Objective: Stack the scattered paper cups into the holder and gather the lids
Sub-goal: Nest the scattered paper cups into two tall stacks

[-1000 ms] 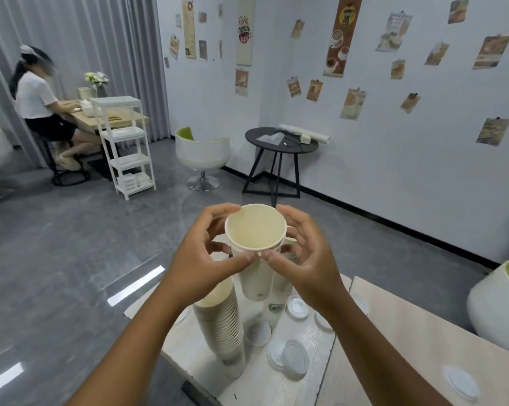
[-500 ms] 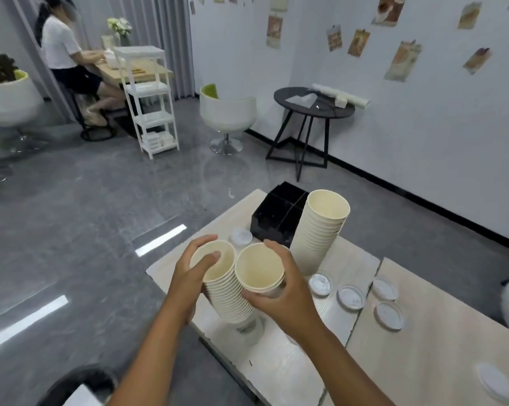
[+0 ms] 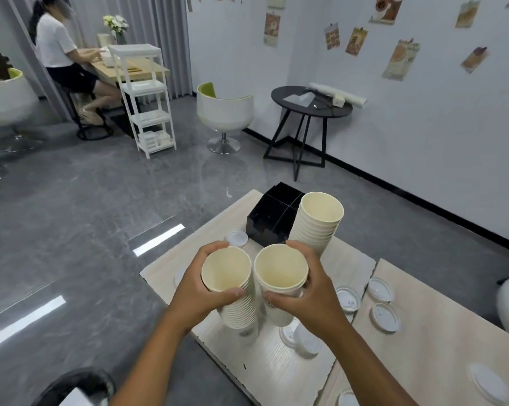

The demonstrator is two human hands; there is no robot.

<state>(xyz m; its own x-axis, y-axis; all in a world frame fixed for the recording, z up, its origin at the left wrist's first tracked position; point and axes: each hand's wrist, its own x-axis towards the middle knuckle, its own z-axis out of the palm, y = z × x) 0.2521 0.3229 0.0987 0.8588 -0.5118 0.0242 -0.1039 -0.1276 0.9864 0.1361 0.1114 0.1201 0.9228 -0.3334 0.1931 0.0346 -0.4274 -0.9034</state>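
Observation:
My left hand (image 3: 196, 291) grips the top of a tall stack of cream paper cups (image 3: 238, 306) standing on the pale wooden table (image 3: 276, 370). Beside it my right hand (image 3: 309, 291) holds a short stack of cups (image 3: 279, 273), rim up, just right of the tall stack. A second tall cup stack (image 3: 317, 224) leans at the far side next to the black compartment holder (image 3: 272, 213). White plastic lids (image 3: 383, 316) lie scattered on the table to the right, with one lid (image 3: 236, 238) beside the holder.
The table's left edge drops to grey floor. A second table (image 3: 423, 347) adjoins on the right. Beyond are a white chair (image 3: 224, 111), a round black side table (image 3: 309, 104), a white shelf unit (image 3: 147, 98) and a seated person (image 3: 62, 57) at a far desk.
My view dropped from the room to the table. The cups in my right hand came down from chest height to beside the tall stack, which my left hand now grips.

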